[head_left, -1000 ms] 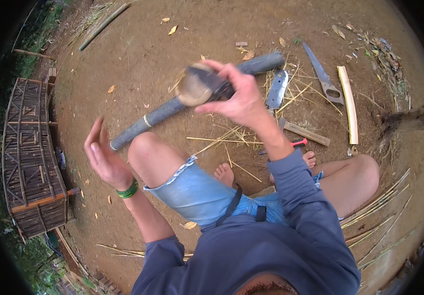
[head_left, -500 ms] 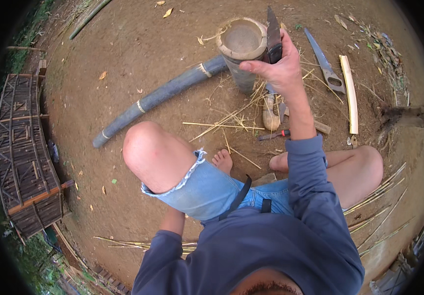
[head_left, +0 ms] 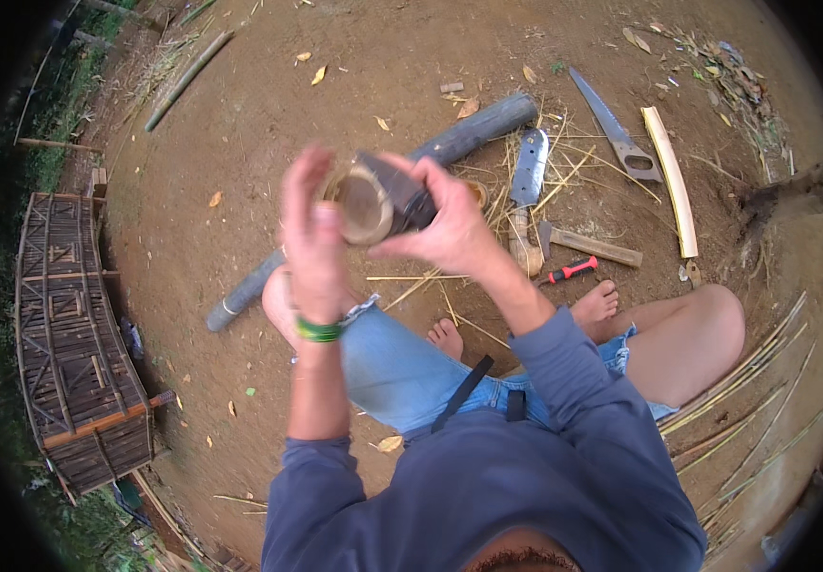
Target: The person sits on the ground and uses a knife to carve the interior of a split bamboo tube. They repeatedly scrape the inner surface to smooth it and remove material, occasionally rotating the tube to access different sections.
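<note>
On the dirt: one long grey bamboo pole, one saw. Midair, one bamboo tube, round with a pale rim. Blurry left hand is straight-fingered beside it, can't tell if touching; right hand clamped on tube plus one dark blade.

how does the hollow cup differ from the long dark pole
Place: the hollow cup is held in the right hand; the dark pole lies on the ground.
Size: the cup looks much shorter than the pole, though it is foreshortened.
Look: the cup shows a pale, open end; the pole shows its dark side.
Both look round.
</note>
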`<control>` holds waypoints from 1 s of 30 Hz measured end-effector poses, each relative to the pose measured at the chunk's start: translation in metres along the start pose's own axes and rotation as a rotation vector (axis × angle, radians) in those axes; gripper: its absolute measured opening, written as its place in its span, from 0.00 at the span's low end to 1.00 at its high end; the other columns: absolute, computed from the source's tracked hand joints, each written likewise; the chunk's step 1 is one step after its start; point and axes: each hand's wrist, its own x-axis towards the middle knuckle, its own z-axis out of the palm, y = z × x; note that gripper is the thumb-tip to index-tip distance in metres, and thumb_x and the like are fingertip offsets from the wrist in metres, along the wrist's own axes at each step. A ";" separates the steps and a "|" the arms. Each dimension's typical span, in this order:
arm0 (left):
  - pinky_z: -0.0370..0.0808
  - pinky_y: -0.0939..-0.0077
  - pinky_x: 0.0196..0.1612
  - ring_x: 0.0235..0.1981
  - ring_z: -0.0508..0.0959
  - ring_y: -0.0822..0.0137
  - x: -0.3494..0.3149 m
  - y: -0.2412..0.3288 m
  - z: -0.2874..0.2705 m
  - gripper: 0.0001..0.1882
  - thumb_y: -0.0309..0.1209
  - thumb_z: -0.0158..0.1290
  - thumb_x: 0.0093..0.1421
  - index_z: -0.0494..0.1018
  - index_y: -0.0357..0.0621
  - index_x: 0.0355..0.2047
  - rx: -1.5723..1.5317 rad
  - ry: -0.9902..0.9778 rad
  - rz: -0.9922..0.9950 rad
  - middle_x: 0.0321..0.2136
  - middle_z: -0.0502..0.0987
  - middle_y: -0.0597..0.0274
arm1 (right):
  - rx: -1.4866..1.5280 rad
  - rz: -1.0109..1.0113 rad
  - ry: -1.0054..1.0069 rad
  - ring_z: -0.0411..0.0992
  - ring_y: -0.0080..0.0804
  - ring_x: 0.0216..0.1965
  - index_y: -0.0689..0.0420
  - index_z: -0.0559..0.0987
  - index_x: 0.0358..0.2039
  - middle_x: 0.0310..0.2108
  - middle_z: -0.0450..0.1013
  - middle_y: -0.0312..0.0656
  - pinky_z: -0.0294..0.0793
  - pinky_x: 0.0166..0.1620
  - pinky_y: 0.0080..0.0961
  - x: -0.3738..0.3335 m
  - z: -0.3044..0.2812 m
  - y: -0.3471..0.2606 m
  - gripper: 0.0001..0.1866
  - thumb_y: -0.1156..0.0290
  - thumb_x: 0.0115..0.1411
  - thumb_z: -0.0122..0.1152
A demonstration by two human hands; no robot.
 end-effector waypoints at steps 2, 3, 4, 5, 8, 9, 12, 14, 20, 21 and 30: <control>0.71 0.66 0.60 0.54 0.77 0.57 -0.007 -0.010 0.025 0.24 0.42 0.55 0.66 0.76 0.34 0.53 0.197 0.021 0.104 0.53 0.77 0.50 | -0.092 -0.008 -0.038 0.77 0.39 0.53 0.60 0.73 0.44 0.53 0.77 0.45 0.75 0.55 0.32 -0.009 0.009 -0.001 0.34 0.63 0.41 0.86; 0.71 0.67 0.58 0.53 0.78 0.58 -0.010 -0.014 0.035 0.21 0.38 0.57 0.65 0.76 0.33 0.51 0.132 0.082 0.055 0.51 0.78 0.51 | -0.156 0.025 0.023 0.78 0.41 0.50 0.60 0.73 0.44 0.50 0.77 0.46 0.75 0.52 0.34 -0.016 0.005 0.001 0.29 0.63 0.47 0.80; 0.71 0.68 0.57 0.51 0.78 0.58 -0.015 -0.016 0.041 0.18 0.34 0.58 0.64 0.77 0.33 0.48 0.070 0.142 0.004 0.50 0.78 0.52 | -0.217 0.060 0.084 0.78 0.43 0.48 0.61 0.73 0.43 0.47 0.77 0.47 0.75 0.49 0.36 -0.023 -0.004 0.000 0.24 0.62 0.53 0.75; 0.72 0.68 0.55 0.50 0.78 0.59 -0.021 -0.017 0.042 0.15 0.29 0.59 0.62 0.78 0.32 0.46 0.018 0.203 -0.052 0.48 0.79 0.52 | -0.271 0.100 0.139 0.78 0.45 0.45 0.61 0.74 0.43 0.45 0.77 0.48 0.75 0.46 0.38 -0.033 -0.015 -0.002 0.20 0.61 0.59 0.70; 0.72 0.69 0.53 0.47 0.78 0.60 -0.032 -0.006 0.035 0.12 0.22 0.58 0.61 0.77 0.32 0.45 0.072 0.245 -0.063 0.47 0.79 0.50 | -0.436 0.326 0.125 0.78 0.51 0.37 0.62 0.73 0.42 0.34 0.76 0.53 0.73 0.38 0.43 -0.060 -0.039 -0.032 0.13 0.63 0.72 0.51; 0.72 0.68 0.54 0.47 0.78 0.59 -0.036 -0.007 0.035 0.13 0.26 0.59 0.60 0.77 0.31 0.44 0.040 0.264 -0.058 0.45 0.79 0.48 | -0.377 0.380 0.060 0.77 0.53 0.34 0.62 0.73 0.42 0.31 0.76 0.53 0.72 0.37 0.43 -0.073 -0.044 -0.035 0.12 0.64 0.72 0.51; 0.71 0.67 0.54 0.48 0.77 0.58 -0.044 -0.015 0.032 0.16 0.31 0.61 0.57 0.78 0.32 0.42 0.046 0.225 0.047 0.45 0.80 0.48 | -0.274 0.497 -0.080 0.75 0.58 0.28 0.62 0.72 0.42 0.24 0.74 0.54 0.70 0.32 0.45 -0.100 -0.041 -0.040 0.10 0.67 0.72 0.52; 0.69 0.65 0.55 0.47 0.76 0.58 -0.051 -0.015 0.034 0.18 0.33 0.62 0.53 0.78 0.34 0.40 0.044 0.239 0.032 0.45 0.81 0.48 | -0.306 0.520 -0.111 0.74 0.60 0.26 0.61 0.71 0.42 0.20 0.73 0.54 0.68 0.29 0.47 -0.108 -0.032 -0.044 0.08 0.69 0.71 0.53; 0.67 0.62 0.56 0.45 0.74 0.56 -0.060 -0.019 0.031 0.18 0.33 0.62 0.48 0.78 0.35 0.39 0.067 0.154 0.116 0.43 0.81 0.50 | -0.470 0.384 -0.149 0.74 0.61 0.27 0.63 0.68 0.40 0.21 0.73 0.57 0.70 0.30 0.52 -0.113 -0.016 -0.047 0.08 0.71 0.71 0.51; 0.68 0.62 0.55 0.45 0.74 0.56 -0.060 -0.019 0.031 0.19 0.33 0.63 0.48 0.78 0.35 0.39 0.059 0.163 0.113 0.43 0.81 0.50 | -0.521 0.358 -0.154 0.74 0.61 0.27 0.63 0.67 0.39 0.21 0.73 0.57 0.70 0.30 0.53 -0.114 -0.016 -0.046 0.08 0.71 0.70 0.51; 0.70 0.58 0.61 0.52 0.77 0.53 -0.065 -0.020 0.025 0.19 0.27 0.56 0.52 0.76 0.27 0.44 0.100 0.095 0.143 0.49 0.76 0.41 | -0.629 0.746 -0.137 0.76 0.48 0.31 0.61 0.71 0.38 0.25 0.74 0.50 0.72 0.38 0.46 -0.092 -0.088 0.108 0.14 0.63 0.71 0.45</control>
